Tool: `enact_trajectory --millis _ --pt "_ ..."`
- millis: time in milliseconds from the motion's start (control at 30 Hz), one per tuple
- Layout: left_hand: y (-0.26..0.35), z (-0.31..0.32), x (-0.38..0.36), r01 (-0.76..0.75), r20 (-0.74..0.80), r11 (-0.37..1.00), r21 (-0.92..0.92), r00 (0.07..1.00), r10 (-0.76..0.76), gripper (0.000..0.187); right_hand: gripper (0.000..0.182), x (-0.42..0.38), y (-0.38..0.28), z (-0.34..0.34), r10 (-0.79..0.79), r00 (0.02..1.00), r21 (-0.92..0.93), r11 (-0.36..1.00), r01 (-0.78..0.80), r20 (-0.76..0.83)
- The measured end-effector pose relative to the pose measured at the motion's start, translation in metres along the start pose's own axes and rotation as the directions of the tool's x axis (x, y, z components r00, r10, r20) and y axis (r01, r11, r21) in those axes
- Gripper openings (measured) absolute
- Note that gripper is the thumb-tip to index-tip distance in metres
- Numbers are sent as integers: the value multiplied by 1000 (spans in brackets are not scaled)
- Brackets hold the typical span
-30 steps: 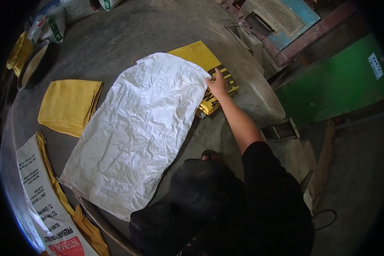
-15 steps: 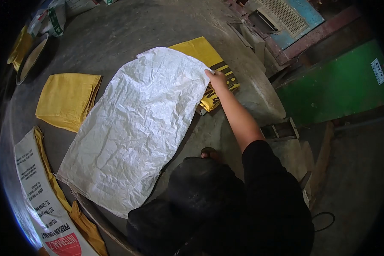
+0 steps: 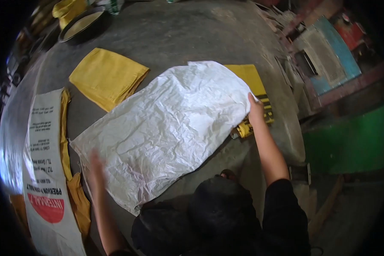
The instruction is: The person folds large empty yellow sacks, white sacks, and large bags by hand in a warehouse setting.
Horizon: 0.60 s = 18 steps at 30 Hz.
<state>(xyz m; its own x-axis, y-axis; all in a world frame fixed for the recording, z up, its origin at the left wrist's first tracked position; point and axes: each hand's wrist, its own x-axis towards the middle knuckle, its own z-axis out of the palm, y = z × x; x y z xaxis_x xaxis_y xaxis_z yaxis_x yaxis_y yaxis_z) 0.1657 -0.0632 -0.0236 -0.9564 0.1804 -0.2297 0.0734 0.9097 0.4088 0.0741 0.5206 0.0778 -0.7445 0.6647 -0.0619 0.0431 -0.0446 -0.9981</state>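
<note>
A crumpled white woven sack lies spread across the floor in front of me, slanting from lower left to upper right. My right hand is closed on its upper right edge. My left hand is over the sack's lower left end, smeared by motion, so its grip cannot be made out. Partly under the sack's right end lies a folded yellow sack with black print. A folded plain yellow sack lies beyond the white one.
At the left lies a long printed malt sack with yellow cloth beside it. A dark round basin stands at the back left. To the right are a blue machine part and a green panel.
My left hand has come into view at the sack's lower left end. My right hand still holds the sack's edge. The view has shifted, so everything appears moved.
</note>
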Motion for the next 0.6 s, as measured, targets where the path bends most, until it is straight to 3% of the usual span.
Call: enact_trajectory --millis 67,100,133,200,500,600 --pt "0 -2 7 51 -21 997 -60 998 -53 73 40 -11 -13 12 -14 1000 -53 999 15 26" --pt "39 -6 4 96 136 985 146 984 -116 79 39 -14 -18 18 -108 994 -134 985 108 8" --pt "47 6 4 63 251 991 114 964 -90 80 39 -17 -22 25 -201 980 -215 957 195 -6" --pt "54 23 7 50 304 966 254 944 -129 81 38 -26 -36 44 -224 974 -197 954 228 41" --pt "37 22 47 -25 241 974 223 970 -30 77 31 -95 -106 141 -305 916 -69 941 333 261" --pt "39 19 49 -14 262 982 188 964 -36 74 29 -119 -125 160 -227 867 -90 951 295 443"
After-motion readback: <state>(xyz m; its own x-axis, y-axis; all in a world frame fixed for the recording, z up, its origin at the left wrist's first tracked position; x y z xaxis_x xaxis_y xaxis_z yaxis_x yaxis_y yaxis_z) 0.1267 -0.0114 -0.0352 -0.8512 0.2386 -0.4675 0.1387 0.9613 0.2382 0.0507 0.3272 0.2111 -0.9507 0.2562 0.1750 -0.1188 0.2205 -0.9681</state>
